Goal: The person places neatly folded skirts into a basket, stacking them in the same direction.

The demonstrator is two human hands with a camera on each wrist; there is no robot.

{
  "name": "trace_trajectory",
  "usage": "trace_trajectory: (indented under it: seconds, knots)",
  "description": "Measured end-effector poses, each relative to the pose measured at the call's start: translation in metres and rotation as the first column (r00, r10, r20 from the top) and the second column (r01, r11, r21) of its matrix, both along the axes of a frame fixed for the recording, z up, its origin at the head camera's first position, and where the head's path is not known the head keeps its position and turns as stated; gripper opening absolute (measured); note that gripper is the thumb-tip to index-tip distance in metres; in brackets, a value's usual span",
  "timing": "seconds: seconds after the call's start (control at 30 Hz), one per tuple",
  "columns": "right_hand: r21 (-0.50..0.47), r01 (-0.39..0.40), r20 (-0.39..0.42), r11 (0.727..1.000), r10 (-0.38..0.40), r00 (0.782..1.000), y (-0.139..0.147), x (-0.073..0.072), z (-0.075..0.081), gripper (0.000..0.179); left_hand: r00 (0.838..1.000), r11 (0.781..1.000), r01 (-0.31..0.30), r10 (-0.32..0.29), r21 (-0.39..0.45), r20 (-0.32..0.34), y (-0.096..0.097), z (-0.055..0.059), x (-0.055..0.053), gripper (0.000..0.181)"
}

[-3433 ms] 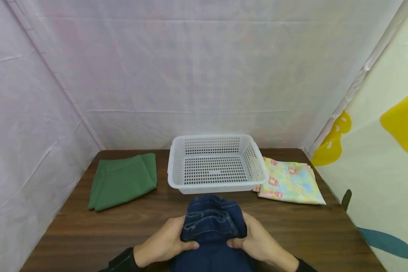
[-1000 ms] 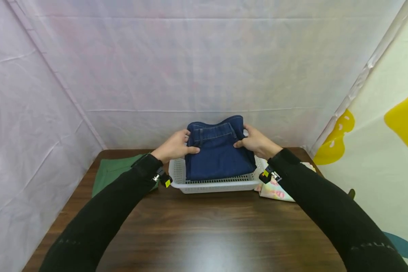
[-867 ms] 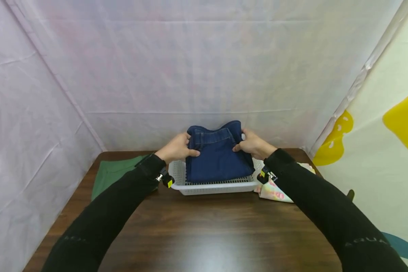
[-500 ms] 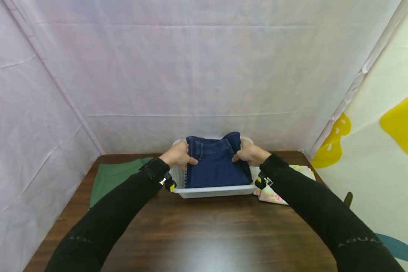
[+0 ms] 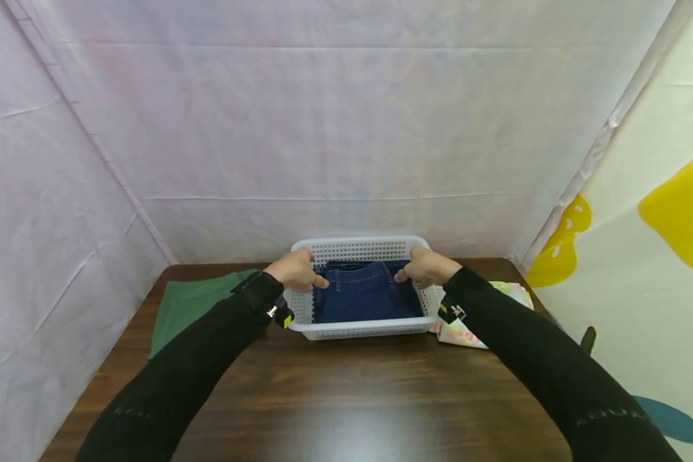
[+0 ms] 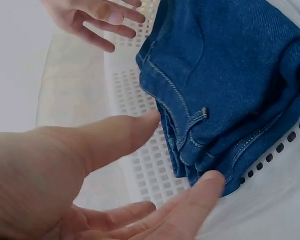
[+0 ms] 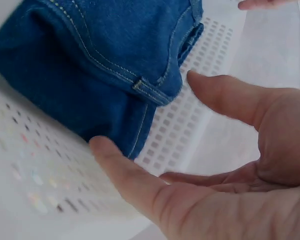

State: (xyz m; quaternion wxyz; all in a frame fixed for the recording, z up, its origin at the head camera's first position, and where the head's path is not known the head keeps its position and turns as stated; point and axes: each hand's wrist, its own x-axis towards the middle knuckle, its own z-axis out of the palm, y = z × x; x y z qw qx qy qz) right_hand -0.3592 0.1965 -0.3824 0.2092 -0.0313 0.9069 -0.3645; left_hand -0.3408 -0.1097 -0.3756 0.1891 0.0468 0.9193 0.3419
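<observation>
Table [image 5: 346,398]: dark wood, nearest the camera.
Left hand [image 5: 296,271]: fingers loose, released, just beside the jeans' left edge, perhaps brushing it.
Right hand [image 5: 424,269]: likewise released, at the right edge.
Jeans [image 5: 362,298]: folded, lying inside the white basket [image 5: 358,247].
Green cloth [image 5: 192,305]: left of basket.
Floral cloth [image 5: 468,327]: right of basket.

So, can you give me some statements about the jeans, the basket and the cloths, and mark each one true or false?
1. The folded jeans lie inside the white basket. True.
2. The left hand grips the green cloth. False: it is at the jeans' left edge, fingers open.
3. A floral cloth lies right of the basket. True.
4. The right hand holds the jeans above the basket. False: it is open beside them.
5. The basket is upside down. False: it stands upright.
</observation>
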Motion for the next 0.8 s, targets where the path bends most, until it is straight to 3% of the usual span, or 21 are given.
trace_trajectory:
  seconds: [0.1, 0.17, 0.3, 0.4, 0.53, 0.7, 0.8]
  knots:
    - [0.042, -0.049, -0.092, 0.998, 0.052, 0.994, 0.003, 0.004, 0.000, 0.080, 0.995, 0.998, 0.054, -0.057, -0.038, -0.083, -0.006, 0.001, 0.003, 0.074]
    - [0.061, -0.082, -0.145, 0.995, 0.090, 0.985, 0.007, 0.007, -0.002, 0.078, 0.981, 0.994, 0.100, -0.108, -0.053, -0.159, -0.010, 0.002, 0.007, 0.065]
    - [0.066, -0.126, -0.274, 0.990, 0.139, 0.952, 0.018, 0.014, -0.003, 0.065, 0.937, 0.988, 0.148, -0.155, -0.047, -0.312, -0.017, -0.001, 0.018, 0.044]
    - [0.054, -0.143, -0.389, 0.988, 0.152, 0.908, 0.031, 0.019, -0.004, 0.054, 0.895, 0.985, 0.167, -0.169, -0.041, -0.412, -0.024, -0.004, 0.031, 0.035]
    - [0.048, -0.129, -0.497, 0.990, 0.136, 0.857, 0.053, 0.028, -0.010, 0.047, 0.829, 0.981, 0.188, -0.189, -0.057, -0.526, -0.033, -0.010, 0.049, 0.030]
    - [0.070, -0.067, -0.604, 0.995, 0.096, 0.791, 0.081, 0.039, -0.027, 0.048, 0.717, 0.972, 0.201, -0.228, -0.117, -0.659, -0.043, -0.021, 0.070, 0.030]
    - [0.082, -0.022, -0.642, 0.996, 0.070, 0.763, 0.097, 0.048, -0.043, 0.047, 0.656, 0.966, 0.211, -0.252, -0.148, -0.712, -0.046, -0.031, 0.085, 0.035]
